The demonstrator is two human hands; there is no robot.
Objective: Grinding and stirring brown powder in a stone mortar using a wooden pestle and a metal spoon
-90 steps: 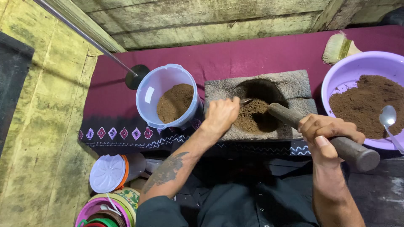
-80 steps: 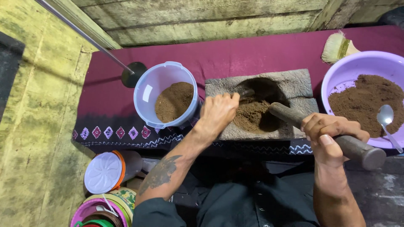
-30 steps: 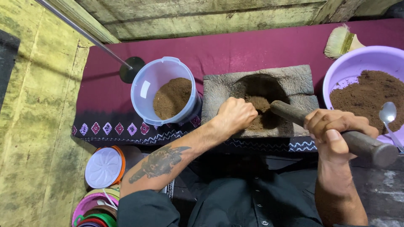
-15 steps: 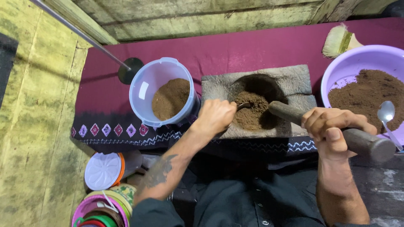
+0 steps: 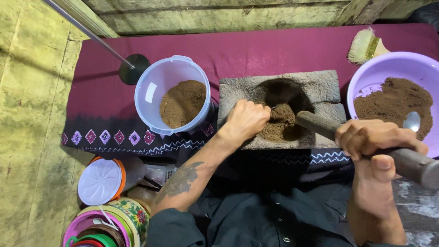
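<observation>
Two hands over a maroon cloth (image 5: 283,50) — right hand (image 5: 372,139) clenching a pestle (image 5: 411,164), left hand (image 5: 244,121) gripping a spoon in the stone mortar (image 5: 320,87).

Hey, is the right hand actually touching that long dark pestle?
Touching. The head view shows the right hand wrapped around the pestle, fingers curled over its shaft and thumb beneath, no gap.

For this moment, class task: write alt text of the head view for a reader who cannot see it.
A left hand reaches into a stone mortar of brown powder while the right hand grips a heavy pestle. A pale blue tub and purple basin hold more powder.
</observation>
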